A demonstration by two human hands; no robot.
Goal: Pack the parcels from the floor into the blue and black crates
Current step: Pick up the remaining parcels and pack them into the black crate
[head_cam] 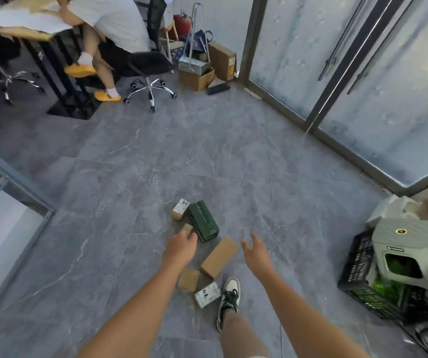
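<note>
Several parcels lie on the grey floor in front of me: a dark green box (203, 220), a small white-labelled carton (180, 209), a tiny brown box (187, 229), a long brown box (219, 257), a square brown box (188, 279) and a white printed box (207, 294). My left hand (180, 248) reaches over the tiny brown box, fingers relaxed, holding nothing. My right hand (256, 253) hangs open just right of the long brown box. A black crate (362, 277) stands at the right, holding green items. No blue crate is in view.
My right foot in a sneaker (229, 298) stands beside the white printed box. A grey-green stool (404, 254) rests on the black crate. Glass doors (362, 73) run along the right. A seated person on an office chair (148, 71), a desk and cardboard boxes fill the back.
</note>
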